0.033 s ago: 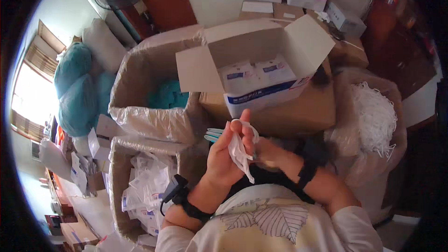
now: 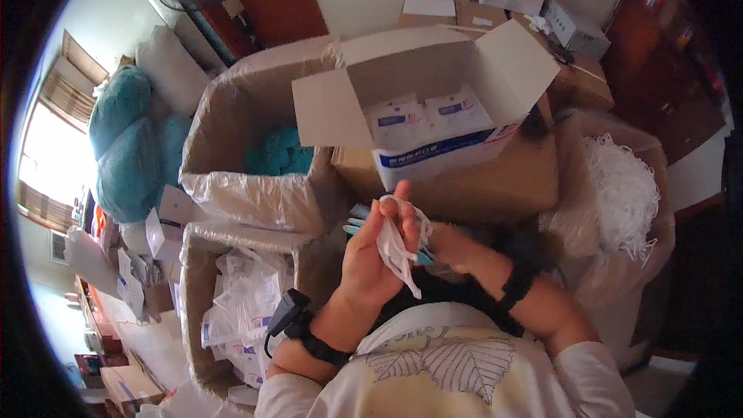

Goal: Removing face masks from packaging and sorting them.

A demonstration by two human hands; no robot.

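Observation:
My left hand (image 2: 364, 259) is closed, thumb and fingers pinching a bundle of white elastic cords (image 2: 398, 251) that hangs down past the palm. Partly hidden behind that hand are blue-and-white face masks (image 2: 357, 220); their edges stick out on both sides of it. Against their right end, my right hand (image 2: 455, 248) is curled, its fingers partly hidden and slightly blurred. Just beyond both hands stands an open white carton (image 2: 433, 147) holding packed white packets (image 2: 398, 118).
A lined bin (image 2: 255, 193) with teal masks stands far left, and another lined bin (image 2: 203, 228) with clear packets is nearer. To the right, a lined bin (image 2: 569, 209) holds a heap of white cords (image 2: 619, 193). A brown carton (image 2: 503, 182) supports the white one.
My right hand has shifted slightly right, and more of a blue mask edge shows between the hands. The masks behind my left hand have tilted. My left hand stays almost in place.

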